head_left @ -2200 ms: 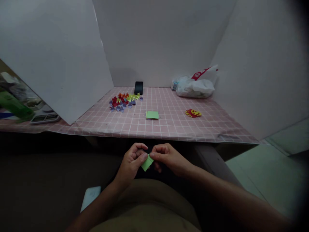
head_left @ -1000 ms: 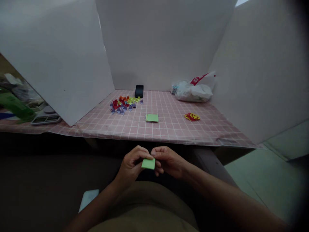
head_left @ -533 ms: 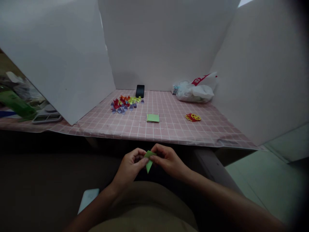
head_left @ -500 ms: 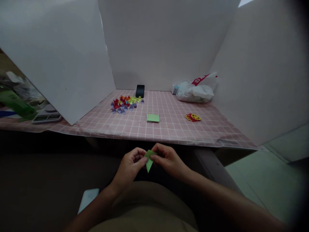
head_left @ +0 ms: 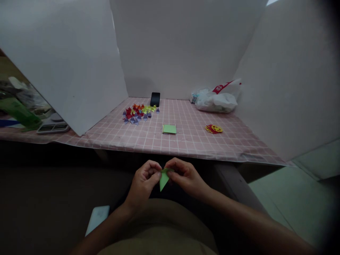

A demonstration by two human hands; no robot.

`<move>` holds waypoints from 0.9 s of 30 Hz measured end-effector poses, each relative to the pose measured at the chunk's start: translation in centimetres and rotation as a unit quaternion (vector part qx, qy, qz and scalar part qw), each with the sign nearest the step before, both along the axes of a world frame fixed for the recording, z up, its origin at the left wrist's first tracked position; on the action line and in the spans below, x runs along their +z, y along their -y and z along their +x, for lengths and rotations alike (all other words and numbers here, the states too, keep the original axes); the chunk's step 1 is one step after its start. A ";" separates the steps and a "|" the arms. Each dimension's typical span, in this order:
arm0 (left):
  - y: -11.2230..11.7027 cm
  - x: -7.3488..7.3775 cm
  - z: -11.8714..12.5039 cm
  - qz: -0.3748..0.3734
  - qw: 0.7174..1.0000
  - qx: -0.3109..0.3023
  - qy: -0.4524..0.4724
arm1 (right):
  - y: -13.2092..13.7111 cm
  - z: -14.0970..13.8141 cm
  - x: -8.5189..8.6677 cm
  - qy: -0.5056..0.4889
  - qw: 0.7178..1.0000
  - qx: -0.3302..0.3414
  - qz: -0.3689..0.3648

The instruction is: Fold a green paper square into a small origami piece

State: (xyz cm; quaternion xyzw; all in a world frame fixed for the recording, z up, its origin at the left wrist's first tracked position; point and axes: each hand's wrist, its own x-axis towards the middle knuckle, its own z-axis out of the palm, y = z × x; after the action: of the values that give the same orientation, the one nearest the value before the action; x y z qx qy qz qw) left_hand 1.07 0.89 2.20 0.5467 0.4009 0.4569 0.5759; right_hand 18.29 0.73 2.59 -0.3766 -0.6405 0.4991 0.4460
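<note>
Below the table's front edge, over my lap, both hands pinch one small green paper piece [head_left: 163, 179] folded to a downward point. My left hand [head_left: 143, 185] grips its left side with curled fingers. My right hand [head_left: 183, 176] pinches its top right corner. On the pink checked tablecloth [head_left: 186, 141] lie a stack of green paper squares [head_left: 169, 129] at the middle and a cluster of several small folded paper pieces [head_left: 138, 112] in red, orange, yellow and purple at the back left.
A black phone [head_left: 155, 99] stands against the back wall. A white plastic bag [head_left: 216, 99] sits at the back right, a red and yellow paper shape [head_left: 213, 129] in front of it. White boards wall the table. A calculator [head_left: 53, 127] lies left; a pale phone [head_left: 97, 217] by my thigh.
The green paper went from a flat rectangle held between both hands to a narrow shape with a point hanging down. My hands stayed over my lap.
</note>
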 end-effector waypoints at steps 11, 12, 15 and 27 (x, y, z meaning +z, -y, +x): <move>0.5 -0.4 0.1 0.048 0.999 0.004 -0.021 | 0.5 -0.5 -0.2 -0.018 0.999 -0.018 -0.037; 0.6 -0.5 0.2 0.056 0.998 0.015 -0.015 | 0.6 -0.6 -0.2 -0.025 0.999 -0.017 -0.044; 0.6 -0.5 0.3 0.037 0.999 0.025 0.017 | 0.8 -0.6 -0.1 -0.026 0.999 -0.023 -0.036; 0.6 -0.6 0.3 -0.019 1.000 0.005 -0.004 | 0.6 -0.5 -0.5 0.052 0.996 -0.052 0.043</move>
State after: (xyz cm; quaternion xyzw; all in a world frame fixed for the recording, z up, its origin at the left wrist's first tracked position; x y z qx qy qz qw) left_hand 1.32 0.28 1.61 0.5352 0.4143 0.4499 0.5826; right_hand 17.82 0.17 2.06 -0.4150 -0.6637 0.4267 0.4530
